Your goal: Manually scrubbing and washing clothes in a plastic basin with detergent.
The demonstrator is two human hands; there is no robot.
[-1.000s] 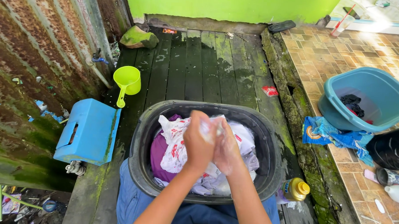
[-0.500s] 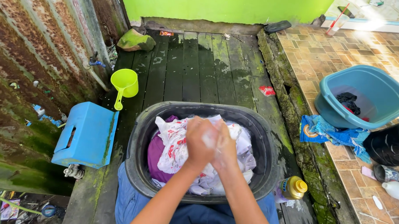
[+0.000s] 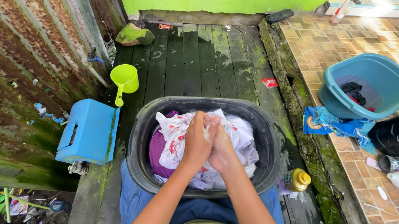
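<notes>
Over the black tub (image 3: 141, 141), both hands are pressed together, fists closed on a bunch of white cloth (image 3: 234, 135) with red print. Left hand (image 3: 198, 140) wraps over the fabric from the left, right hand (image 3: 222, 150) is clamped against it from the right; fingers curled tight, a bit of suds showing between them. Cloth sits on top of the wash pile inside the tub, with a purple garment (image 3: 156, 150) under it on the left side. Tub stands on dark wet wooden planks (image 3: 201, 59), just in front of the person's knees in blue trousers (image 3: 132, 198).

Left of the tub: blue plastic stool (image 3: 90, 130), touching or nearly touching the tub rim, cannot tell which. Green plastic scoop (image 3: 124, 80) lies beyond the stool, near a rusty metal wall (image 3: 28, 66). Right of the tub, just beside it: bottle with a yellow cap (image 3: 294, 181). Further right on the tiled floor (image 3: 325, 41): teal basin (image 3: 377, 83) with dark clothes in it, tilted, resting on a blue crumpled bag (image 3: 336, 125). Small red packet (image 3: 269, 82) lies on the planks, well apart from the tub.
</notes>
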